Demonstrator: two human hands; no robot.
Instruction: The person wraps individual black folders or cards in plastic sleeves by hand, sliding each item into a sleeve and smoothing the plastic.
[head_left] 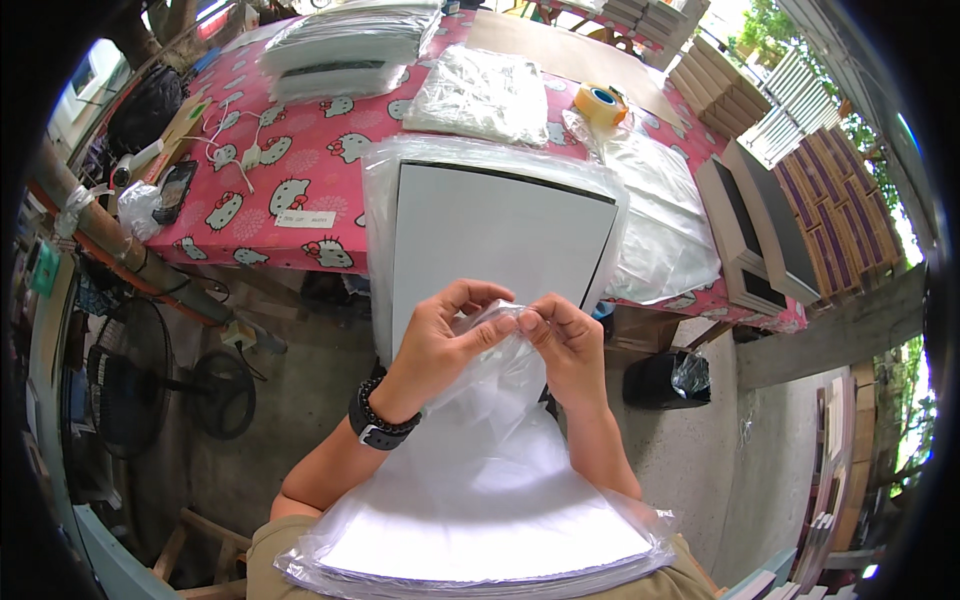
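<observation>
A clear plastic bag (488,385) is pinched at its upper edge between the fingers of my left hand (440,340) and my right hand (568,345). The fingertips of both hands nearly meet there. Below them, a stack of white sheets in clear plastic (490,525) rests across my lap. Just beyond my hands, a flat light-grey panel with a dark edge (500,225) lies on clear plastic and overhangs the table's near edge. My left wrist wears a black watch and a beaded bracelet.
The table has a pink patterned cloth (250,180). On it are stacked plastic-wrapped sheets (350,45), folded clear bags (480,95), more plastic (655,215), a tape roll (600,103) and a phone (175,192). Grey boxes (755,225) stand right, a black bin (667,380) below, a fan (130,378) left.
</observation>
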